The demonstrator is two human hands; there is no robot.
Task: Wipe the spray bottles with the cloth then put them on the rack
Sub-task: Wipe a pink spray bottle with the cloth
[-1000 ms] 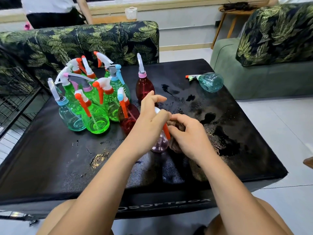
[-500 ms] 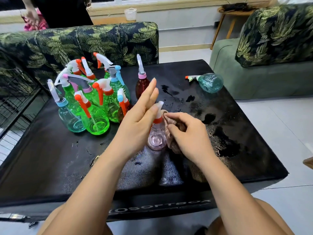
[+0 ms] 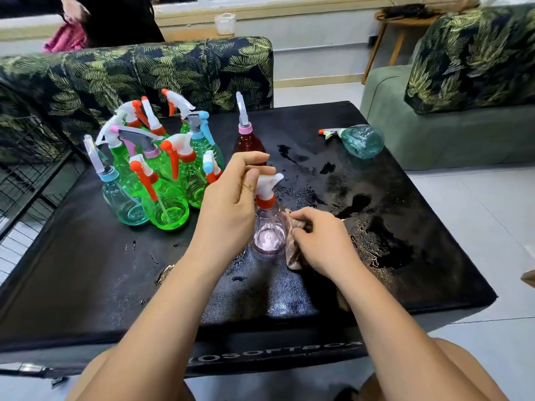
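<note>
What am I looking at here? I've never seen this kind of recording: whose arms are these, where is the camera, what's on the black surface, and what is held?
There is no machine: these are a person's bare arms, filmed by a wide-angle camera worn on the head, looking down. The left hand curls its fingers round the white sprayer head of a pale pink spray bottle standing on the wet black table. The right hand presses a crumpled brownish cloth against the bottle's side. To the left stands a cluster of green and blue spray bottles; behind, a dark red spray bottle stands alone; a teal spray bottle lies on its side far right. A black wire rack sits off the table's left edge.
</note>
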